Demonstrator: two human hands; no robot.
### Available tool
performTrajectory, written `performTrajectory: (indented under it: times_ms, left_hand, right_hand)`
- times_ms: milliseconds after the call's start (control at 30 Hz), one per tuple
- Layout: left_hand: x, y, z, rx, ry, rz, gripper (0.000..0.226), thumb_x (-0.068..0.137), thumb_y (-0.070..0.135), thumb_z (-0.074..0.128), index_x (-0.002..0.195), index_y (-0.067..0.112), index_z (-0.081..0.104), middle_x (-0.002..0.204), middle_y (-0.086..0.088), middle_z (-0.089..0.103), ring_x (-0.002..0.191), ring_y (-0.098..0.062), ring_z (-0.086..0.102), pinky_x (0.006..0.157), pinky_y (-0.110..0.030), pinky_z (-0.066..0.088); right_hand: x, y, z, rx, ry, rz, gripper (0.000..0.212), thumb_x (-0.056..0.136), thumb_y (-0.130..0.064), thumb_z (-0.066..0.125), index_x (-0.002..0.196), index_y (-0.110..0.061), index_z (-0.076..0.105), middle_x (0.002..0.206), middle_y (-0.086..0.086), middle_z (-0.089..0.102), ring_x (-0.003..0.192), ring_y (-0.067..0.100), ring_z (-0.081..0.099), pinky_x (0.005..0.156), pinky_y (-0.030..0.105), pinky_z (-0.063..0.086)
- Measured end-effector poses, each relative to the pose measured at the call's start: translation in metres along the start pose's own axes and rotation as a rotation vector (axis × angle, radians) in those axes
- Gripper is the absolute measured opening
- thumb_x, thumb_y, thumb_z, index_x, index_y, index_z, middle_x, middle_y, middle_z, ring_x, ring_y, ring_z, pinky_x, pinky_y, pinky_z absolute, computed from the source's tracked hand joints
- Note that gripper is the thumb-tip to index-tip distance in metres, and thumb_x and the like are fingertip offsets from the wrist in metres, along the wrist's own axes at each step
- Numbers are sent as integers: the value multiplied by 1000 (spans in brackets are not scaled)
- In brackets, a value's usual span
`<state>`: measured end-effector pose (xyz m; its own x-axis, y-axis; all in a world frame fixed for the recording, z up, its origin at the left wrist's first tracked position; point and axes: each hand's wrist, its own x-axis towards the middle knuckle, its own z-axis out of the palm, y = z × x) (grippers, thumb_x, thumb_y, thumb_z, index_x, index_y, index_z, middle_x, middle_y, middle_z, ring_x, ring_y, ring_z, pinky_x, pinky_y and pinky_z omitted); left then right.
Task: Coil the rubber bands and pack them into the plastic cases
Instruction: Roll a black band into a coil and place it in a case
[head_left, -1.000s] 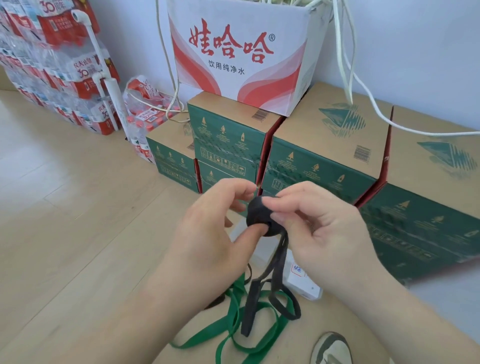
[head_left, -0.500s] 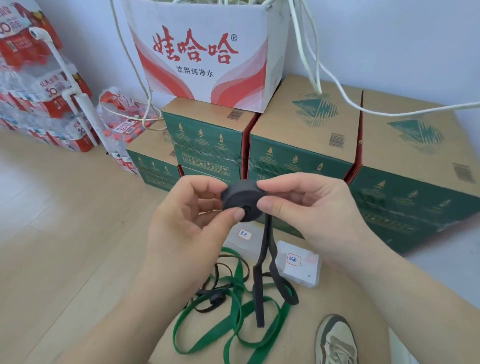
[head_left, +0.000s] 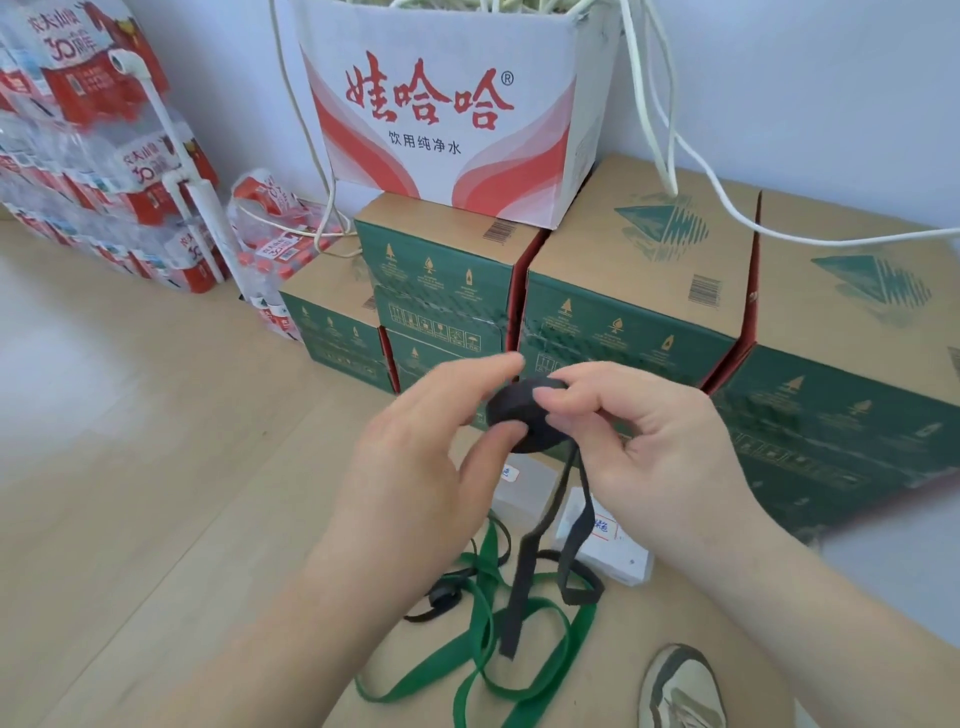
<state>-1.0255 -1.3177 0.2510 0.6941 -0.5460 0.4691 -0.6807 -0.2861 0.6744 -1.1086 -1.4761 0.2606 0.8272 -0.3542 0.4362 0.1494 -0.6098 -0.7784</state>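
Observation:
A black rubber band (head_left: 519, 410) is wound into a thick coil and held up in front of the boxes. My left hand (head_left: 415, 467) pinches the coil, thumb on its near face and forefinger stretched over the top. My right hand (head_left: 644, 457) grips its right side with curled fingers. The band's loose tail (head_left: 524, 582) hangs down to the floor. Below it lie a green rubber band (head_left: 483, 649) in loose loops and a thin black band (head_left: 441, 597). Two translucent plastic cases (head_left: 524, 491) (head_left: 618, 556) with white labels sit behind the tail, partly hidden by my hands.
Green cardboard boxes (head_left: 623, 332) stand stacked just behind my hands, with a white box with red lettering (head_left: 441, 114) on top. Packs of bottled water (head_left: 104, 171) stand at the left. White cables (head_left: 701, 171) hang at the right. A shoe (head_left: 680, 691) shows bottom right.
Both hands have turned the coil and shifted their grip on it; the left forefinger is now stretched out over the top. The hanging tail swings slightly. The view has drifted.

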Motion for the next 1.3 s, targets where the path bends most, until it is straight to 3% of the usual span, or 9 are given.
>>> performTrajectory:
  times_ms: [167, 333, 533, 600, 667, 767, 1000, 1133, 1300]
  left_hand:
    - [-2, 1, -3, -128, -79, -26, 35, 89, -1, 73, 114, 24, 70, 104, 12, 69, 100, -12, 70, 85, -30, 60]
    - [3, 6, -10, -446, 26, -301, 33, 87, -7, 73, 99, 23, 66, 91, 10, 73, 90, -10, 73, 74, -19, 58]
    - [2, 10, -7, -898, 93, -520, 39, 92, -8, 66, 120, 19, 62, 92, -3, 73, 98, -29, 74, 88, -45, 62]
    - [-1, 12, -3, -784, 25, -527, 40, 92, -5, 67, 121, 21, 61, 98, -3, 74, 98, -19, 75, 87, -33, 62]
    - [-2, 9, -4, -437, -8, -364, 44, 91, 2, 72, 125, 27, 59, 105, 9, 71, 102, -3, 70, 86, -18, 57]
    - [-1, 1, -7, -78, -27, -66, 50, 89, 8, 74, 133, 28, 58, 120, 17, 66, 116, 0, 62, 91, -22, 56]
    - [-1, 6, -10, -339, -144, -248, 44, 88, 1, 73, 118, 33, 68, 97, 12, 70, 103, -5, 66, 78, -21, 60]
    - [0, 4, -12, -447, -106, -284, 44, 88, -6, 71, 109, 33, 68, 95, 11, 70, 98, -7, 66, 76, -21, 59]
    - [3, 0, -14, -571, -9, -315, 33, 92, -3, 69, 106, 27, 68, 97, 4, 75, 97, -20, 72, 85, -45, 62]
  right_hand:
    - [-4, 1, 3, -69, -52, -123, 28, 86, 15, 66, 88, -10, 80, 102, -1, 76, 98, 16, 72, 84, 35, 59]
    - [4, -9, -2, 305, 89, 281, 28, 76, 4, 84, 87, -21, 79, 88, -7, 80, 86, 12, 76, 79, 22, 60]
    - [4, -17, -1, 540, 61, 365, 24, 82, 9, 74, 93, -12, 75, 91, 2, 81, 87, 14, 77, 79, 20, 59]
    - [3, -15, 0, 462, 65, 340, 25, 85, 9, 73, 91, -14, 76, 89, -3, 80, 85, 10, 76, 79, 19, 59]
    - [1, -10, 1, 316, 54, 283, 28, 87, 9, 72, 89, -18, 77, 89, -7, 79, 85, 9, 74, 80, 21, 59]
    - [-2, -4, 5, 157, -10, 161, 30, 86, 8, 73, 88, -22, 78, 92, -11, 75, 95, 15, 72, 87, 29, 57]
    - [-2, 0, 1, 143, -101, 67, 30, 82, 9, 76, 87, -21, 79, 91, -8, 73, 95, 20, 70, 85, 34, 56]
    - [2, -4, -4, 240, -115, 203, 34, 79, 6, 81, 93, -26, 79, 90, -7, 79, 90, 18, 75, 85, 36, 60]
    - [6, -6, -11, 336, -81, 239, 34, 83, 9, 76, 98, -21, 76, 92, -4, 80, 90, 17, 77, 85, 32, 62]
